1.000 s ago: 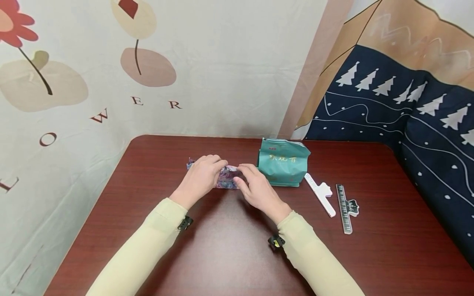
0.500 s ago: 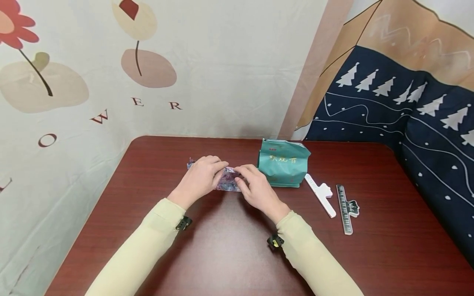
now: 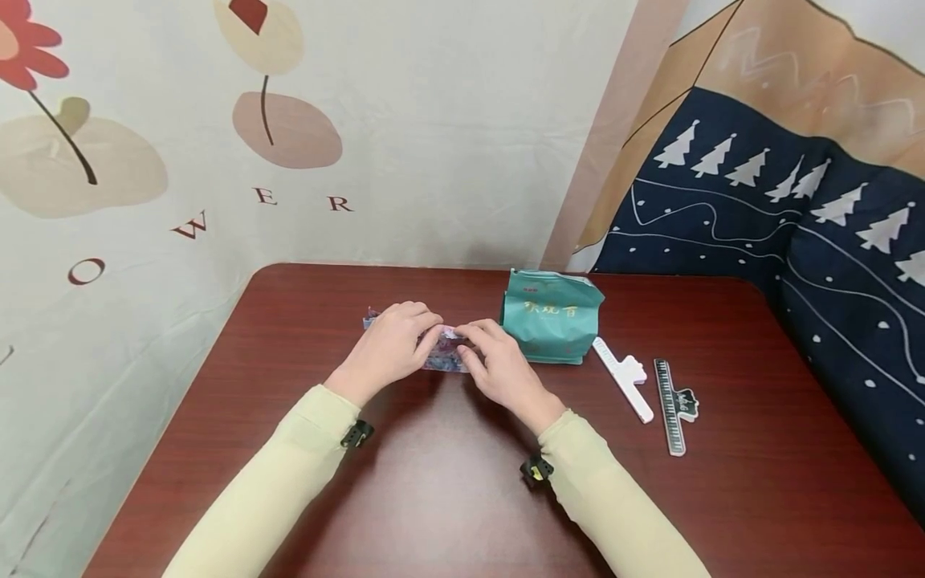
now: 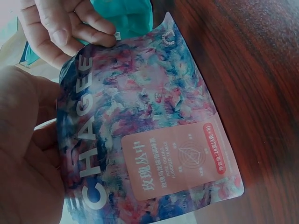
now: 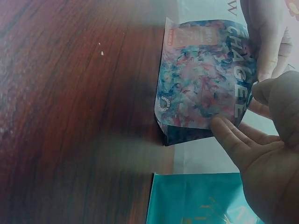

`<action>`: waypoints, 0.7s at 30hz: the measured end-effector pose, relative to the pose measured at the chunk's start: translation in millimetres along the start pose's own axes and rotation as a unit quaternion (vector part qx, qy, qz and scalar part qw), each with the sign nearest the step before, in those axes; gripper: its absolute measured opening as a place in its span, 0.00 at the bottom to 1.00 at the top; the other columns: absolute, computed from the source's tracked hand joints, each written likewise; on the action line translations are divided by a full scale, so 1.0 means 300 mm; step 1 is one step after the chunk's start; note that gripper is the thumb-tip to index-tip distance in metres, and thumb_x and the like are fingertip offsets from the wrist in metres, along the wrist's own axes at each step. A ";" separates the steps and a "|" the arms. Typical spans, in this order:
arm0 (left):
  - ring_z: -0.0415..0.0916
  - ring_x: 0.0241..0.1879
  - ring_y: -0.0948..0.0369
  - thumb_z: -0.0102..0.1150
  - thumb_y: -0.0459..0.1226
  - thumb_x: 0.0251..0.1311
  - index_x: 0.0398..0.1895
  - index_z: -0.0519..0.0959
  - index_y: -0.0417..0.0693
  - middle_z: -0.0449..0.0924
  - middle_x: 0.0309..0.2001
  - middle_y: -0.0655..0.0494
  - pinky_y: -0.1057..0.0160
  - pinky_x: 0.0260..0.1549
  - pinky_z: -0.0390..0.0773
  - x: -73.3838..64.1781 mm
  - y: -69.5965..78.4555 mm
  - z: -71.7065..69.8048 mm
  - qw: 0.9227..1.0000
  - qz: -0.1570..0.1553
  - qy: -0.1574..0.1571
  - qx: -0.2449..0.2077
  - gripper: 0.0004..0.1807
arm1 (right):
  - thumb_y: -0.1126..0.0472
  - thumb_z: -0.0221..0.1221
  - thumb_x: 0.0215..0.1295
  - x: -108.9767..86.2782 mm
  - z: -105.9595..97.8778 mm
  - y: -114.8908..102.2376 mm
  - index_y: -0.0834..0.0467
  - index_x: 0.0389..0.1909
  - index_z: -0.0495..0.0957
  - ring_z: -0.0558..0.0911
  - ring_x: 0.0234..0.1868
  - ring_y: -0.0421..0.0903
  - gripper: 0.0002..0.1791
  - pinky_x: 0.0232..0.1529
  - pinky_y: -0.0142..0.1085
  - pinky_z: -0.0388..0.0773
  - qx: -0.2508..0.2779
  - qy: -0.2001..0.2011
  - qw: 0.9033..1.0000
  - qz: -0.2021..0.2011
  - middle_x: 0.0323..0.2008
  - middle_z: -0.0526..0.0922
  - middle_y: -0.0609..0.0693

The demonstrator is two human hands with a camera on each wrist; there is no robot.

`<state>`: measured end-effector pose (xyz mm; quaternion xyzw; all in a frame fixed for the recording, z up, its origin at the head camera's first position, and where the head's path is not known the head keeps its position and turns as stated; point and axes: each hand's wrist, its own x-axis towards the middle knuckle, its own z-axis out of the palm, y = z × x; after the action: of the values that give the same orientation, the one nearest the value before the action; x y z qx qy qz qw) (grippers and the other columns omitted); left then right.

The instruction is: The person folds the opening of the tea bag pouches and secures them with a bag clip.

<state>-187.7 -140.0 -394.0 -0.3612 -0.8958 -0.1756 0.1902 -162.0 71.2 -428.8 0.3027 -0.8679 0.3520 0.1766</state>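
A tea pouch point(image 3: 446, 359) with a blue and pink painted pattern stands on the table between my hands. Its front point(image 4: 149, 88) carries white CHAGEE lettering and a pink label in the left wrist view. My left hand point(image 3: 393, 341) grips the pouch's top edge at its left part, hiding much of it in the head view. At the right end of that edge, my right hand point(image 3: 502, 365) pinches the pouch. The right wrist view shows its thumb at the top and other fingertips point(image 5: 219, 126) against the pouch's side.
A green pouch point(image 3: 552, 321) with gold characters stands just behind and right of my right hand. To its right lie a white clip point(image 3: 625, 381) and a black and white striped clip point(image 3: 674, 409). Fabric hangings rise behind the brown table point(image 3: 433, 498).
Both hands stay at the top of the tea pouch. The right index fingertip has shifted slightly left along its edge. The clips and the green pouch have not moved.
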 end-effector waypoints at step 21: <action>0.82 0.40 0.51 0.65 0.24 0.60 0.43 0.87 0.39 0.84 0.36 0.50 0.53 0.46 0.82 0.007 0.015 -0.034 0.998 -0.034 -0.051 -0.020 0.10 | 0.65 0.59 0.74 0.027 -0.003 -0.005 0.64 0.55 0.82 0.84 0.49 0.52 0.13 0.51 0.46 0.83 -0.012 -0.035 0.997 0.070 0.48 0.84 0.56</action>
<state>-183.7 -140.4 -383.4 -0.3431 -0.9124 -0.1811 0.1305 -167.1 67.7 -423.3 0.2514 -0.8965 0.3427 0.1249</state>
